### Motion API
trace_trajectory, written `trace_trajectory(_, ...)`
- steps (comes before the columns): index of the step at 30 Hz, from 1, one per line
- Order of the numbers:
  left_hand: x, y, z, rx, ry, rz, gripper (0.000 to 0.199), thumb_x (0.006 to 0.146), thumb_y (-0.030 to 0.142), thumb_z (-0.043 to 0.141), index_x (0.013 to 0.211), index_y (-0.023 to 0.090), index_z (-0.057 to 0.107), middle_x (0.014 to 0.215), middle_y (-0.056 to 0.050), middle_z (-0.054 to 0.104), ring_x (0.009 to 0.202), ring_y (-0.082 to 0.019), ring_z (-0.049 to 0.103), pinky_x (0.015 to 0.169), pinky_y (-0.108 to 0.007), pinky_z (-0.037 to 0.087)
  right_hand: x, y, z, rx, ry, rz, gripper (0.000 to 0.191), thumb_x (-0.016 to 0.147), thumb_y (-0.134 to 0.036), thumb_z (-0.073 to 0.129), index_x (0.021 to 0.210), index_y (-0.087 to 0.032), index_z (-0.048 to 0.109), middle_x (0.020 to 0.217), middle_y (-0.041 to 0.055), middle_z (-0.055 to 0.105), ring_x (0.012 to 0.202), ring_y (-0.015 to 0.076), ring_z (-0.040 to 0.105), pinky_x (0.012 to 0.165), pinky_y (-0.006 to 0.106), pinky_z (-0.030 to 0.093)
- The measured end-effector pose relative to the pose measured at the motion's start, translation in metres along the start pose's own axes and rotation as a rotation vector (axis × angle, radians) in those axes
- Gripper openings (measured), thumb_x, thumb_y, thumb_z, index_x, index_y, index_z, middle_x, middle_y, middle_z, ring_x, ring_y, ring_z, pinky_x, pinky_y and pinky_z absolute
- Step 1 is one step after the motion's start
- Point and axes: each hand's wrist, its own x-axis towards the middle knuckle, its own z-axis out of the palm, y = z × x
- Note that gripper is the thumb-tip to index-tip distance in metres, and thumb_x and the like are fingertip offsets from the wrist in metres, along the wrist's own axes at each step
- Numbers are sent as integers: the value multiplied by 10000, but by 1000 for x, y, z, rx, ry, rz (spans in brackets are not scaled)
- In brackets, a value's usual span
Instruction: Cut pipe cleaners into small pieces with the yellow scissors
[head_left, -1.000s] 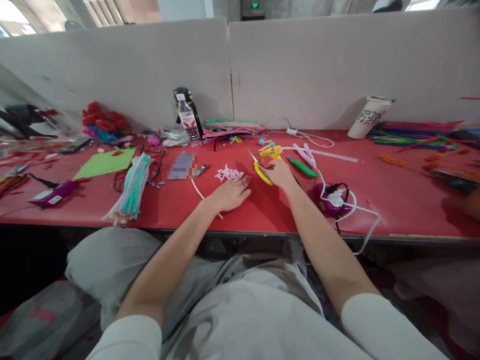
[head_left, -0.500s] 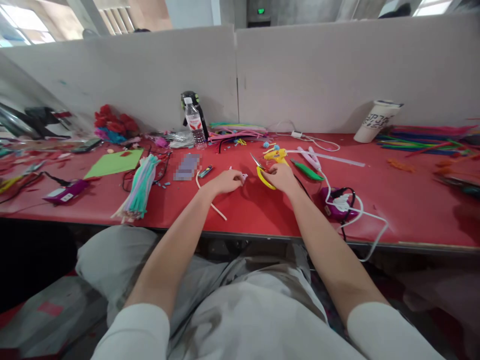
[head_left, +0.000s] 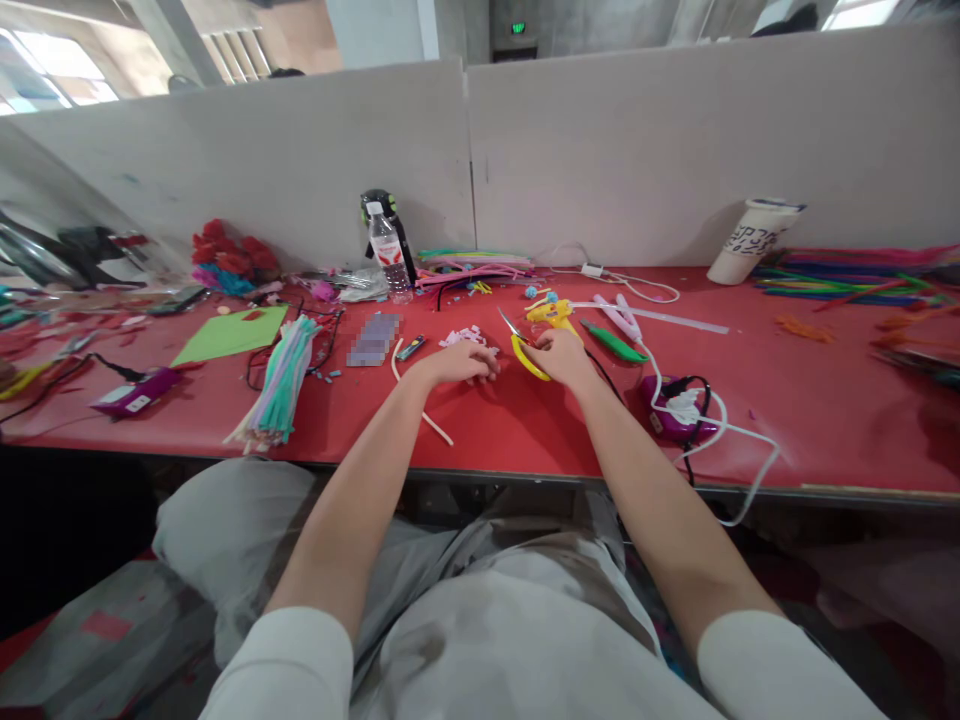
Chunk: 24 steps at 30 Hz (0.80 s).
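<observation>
My right hand is closed around the yellow handles of a pair of scissors. Their metal blades point up and to the left, over the red tabletop. To their left, my left hand hovers low over the table with its fingers loosely bent and apart, and nothing shows in it. Just beyond its knuckles lies a small heap of pale pink clippings, partly covered by the hand. A utility knife and a cream-coloured stem rest left of that hand.
Behind the scissors lies a yellow glue gun, with a green tool beside it. A purple power box with white cables sits right. Leftward are a bundle of pipe cleaners and a green sheet. A water bottle and a cup stand behind.
My left hand has drawn slightly back towards me, and the pink clippings beyond it now show. My right hand keeps the scissors in nearly the same place.
</observation>
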Motion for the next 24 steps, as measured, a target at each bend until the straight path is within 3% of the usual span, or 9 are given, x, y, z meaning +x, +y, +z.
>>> trace_trajectory(5,18,-8,-2,216,444,22,331,754,139,559,1030,180,737,1096,-85,732,1004,-206,675,916,-304,512,-4,-5,-2,-21,18,-4,447,742,-621,629,611,-195,598,627,38,638,620,162,574,562,279,373)
trace_trajectory(10,-4,-28,-24,266,643,-121,224,777,201,561,916,178,735,897,-85,745,833,-204,682,830,-324,524,-3,-5,-3,1,-12,25,445,736,-624,629,620,-196,601,615,36,633,614,165,573,546,280,362)
trace_trajectory(12,-17,-39,-31,338,674,-181,189,737,193,591,867,174,727,896,-93,742,837,-214,679,823,-321,519,-3,-5,-2,25,-22,10,458,729,-633,630,606,-193,593,616,37,630,608,160,568,540,277,359)
trace_trajectory(16,-32,-57,-34,411,571,-207,138,723,214,615,796,198,731,892,-86,746,851,-226,685,816,-313,512,-4,-5,1,41,-18,-8,479,717,-655,626,604,-191,588,614,37,626,606,157,568,539,274,360)
trace_trajectory(24,-11,-55,-17,426,587,-89,160,770,201,620,871,190,742,906,-90,746,857,-215,679,850,-330,511,-6,-6,3,-14,-46,-9,451,729,-632,628,633,-193,591,647,46,643,622,167,585,542,275,370)
